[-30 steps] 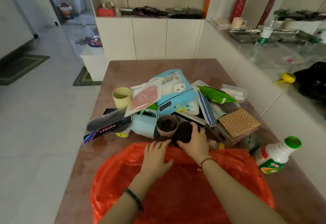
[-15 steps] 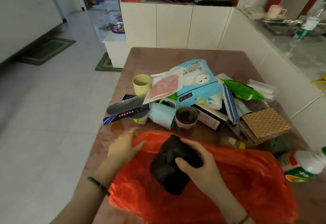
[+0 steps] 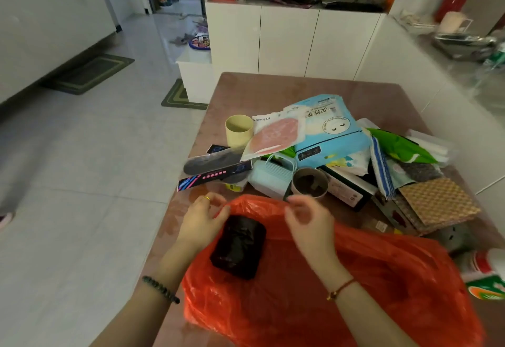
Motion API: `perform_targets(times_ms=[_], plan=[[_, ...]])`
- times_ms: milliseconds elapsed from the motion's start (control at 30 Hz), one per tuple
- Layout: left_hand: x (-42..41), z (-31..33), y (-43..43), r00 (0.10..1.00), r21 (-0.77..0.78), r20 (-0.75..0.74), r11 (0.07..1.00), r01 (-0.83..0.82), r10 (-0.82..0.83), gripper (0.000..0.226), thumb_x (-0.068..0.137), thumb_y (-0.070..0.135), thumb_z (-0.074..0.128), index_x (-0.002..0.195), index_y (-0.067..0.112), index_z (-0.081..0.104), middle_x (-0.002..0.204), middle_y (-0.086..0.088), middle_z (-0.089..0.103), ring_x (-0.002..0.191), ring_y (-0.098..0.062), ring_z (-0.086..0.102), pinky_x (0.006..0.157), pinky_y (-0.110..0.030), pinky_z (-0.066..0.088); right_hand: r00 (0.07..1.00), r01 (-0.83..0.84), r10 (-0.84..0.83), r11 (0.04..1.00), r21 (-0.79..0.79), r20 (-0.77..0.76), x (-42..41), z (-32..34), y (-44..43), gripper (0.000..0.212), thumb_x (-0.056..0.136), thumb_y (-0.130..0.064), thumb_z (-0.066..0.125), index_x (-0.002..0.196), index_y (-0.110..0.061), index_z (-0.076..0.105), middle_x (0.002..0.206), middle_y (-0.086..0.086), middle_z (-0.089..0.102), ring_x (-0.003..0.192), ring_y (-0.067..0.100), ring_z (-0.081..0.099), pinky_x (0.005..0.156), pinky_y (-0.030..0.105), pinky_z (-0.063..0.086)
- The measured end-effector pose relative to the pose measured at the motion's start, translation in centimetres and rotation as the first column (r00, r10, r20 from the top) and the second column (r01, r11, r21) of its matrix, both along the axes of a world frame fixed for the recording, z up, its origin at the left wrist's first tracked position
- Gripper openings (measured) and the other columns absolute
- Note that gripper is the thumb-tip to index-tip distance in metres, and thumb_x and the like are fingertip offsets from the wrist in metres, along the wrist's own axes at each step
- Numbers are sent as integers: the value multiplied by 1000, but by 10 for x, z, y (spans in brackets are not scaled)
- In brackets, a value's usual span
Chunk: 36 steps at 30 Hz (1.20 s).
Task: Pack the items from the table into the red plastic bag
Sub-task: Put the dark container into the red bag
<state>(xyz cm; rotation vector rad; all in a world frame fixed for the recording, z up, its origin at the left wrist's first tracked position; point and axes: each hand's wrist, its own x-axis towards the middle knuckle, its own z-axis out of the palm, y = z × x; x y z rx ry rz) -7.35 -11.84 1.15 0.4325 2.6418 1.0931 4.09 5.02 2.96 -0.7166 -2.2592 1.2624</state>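
At the near edge of the table (image 3: 273,87) the red plastic bag (image 3: 355,292) lies flat and crumpled, its far rim bunched up between the person's two hands. A black bundle (image 3: 238,247), dark and wrinkled like a rolled plastic packet, now rests on top of the bag's near-left part. Half a second ago the right hand was carrying it over the bag; a second ago that hand was reaching for it among the clutter. So the bundle has left the pile, but it sits on the plastic, not inside it as far as I can tell.

The right hand (image 3: 307,221) has let go of the bundle and its fingers are pinched at the bag's far rim, thumb against fingertips on a fold of red film. The left hand (image 3: 203,221), wearing a ring, is curled at the rim's left end, and its fingertips seem to nip the plastic too, though the grip itself is partly hidden.

To my eye this is the mouth being hunted for and pulled open, so the bundle can drop in properly.

Nearly everything else waits in the middle of the table: a yellow cup (image 3: 238,130), a blue packet (image 3: 330,128), a brown cup (image 3: 310,182) just beyond the rim, a woven mat (image 3: 437,200) toward the right edge, and a white bottle (image 3: 486,273) lying at the near right.
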Motion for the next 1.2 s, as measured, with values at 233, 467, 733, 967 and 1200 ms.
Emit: perform_targets(times_ms=[233, 467, 733, 967, 1200], plan=[[12, 14, 30, 969, -41, -150, 980, 193, -197, 60, 67, 61, 46, 118, 29, 55, 124, 5, 55, 119, -17, 48, 103, -33, 36, 885, -1, -85, 983, 186, 457, -34, -26, 61, 31, 78, -34, 69, 104, -19, 62, 133, 14, 44, 122, 31, 40, 95, 36, 39], [19, 2, 24, 922, -374, -85, 869, 322, -379, 72, 73, 59, 55, 137, 37, 31, 142, 5, 38, 132, -21, 35, 112, -41, 25, 982, 140, -157, 979, 151, 104, -5, 4, 57, 18, 69, -22, 78, 71, -15, 61, 113, 13, 55, 110, 28, 51, 94, 34, 41], [15, 1, 20, 960, -156, 97, 948, 276, -263, 68, 66, 47, 55, 131, 34, 37, 131, -2, 52, 123, -23, 46, 103, -45, 37, 905, -280, 372, 886, -371, 206, 66, 54, 21, 39, 68, -20, 79, 93, -15, 50, 92, 4, 62, 74, 6, 58, 63, 13, 47], [13, 3, 22, 953, -59, 124, 957, 284, -275, 58, 80, 17, 66, 131, 27, 41, 133, -4, 49, 124, -20, 45, 105, -30, 34, 818, -122, 424, 789, -602, 389, 47, -7, 7, 76, 69, -35, 77, 130, -28, 32, 117, -3, 52, 92, 7, 59, 63, 21, 52], [16, 4, 24, 970, -37, 28, 969, 243, -242, 37, 80, 13, 62, 116, 22, 59, 118, -5, 61, 112, -20, 55, 97, -29, 40, 891, -120, 260, 925, -361, 372, 20, -18, 0, 71, 80, -52, 59, 136, -15, 36, 136, 2, 50, 121, 17, 49, 95, 24, 39]])
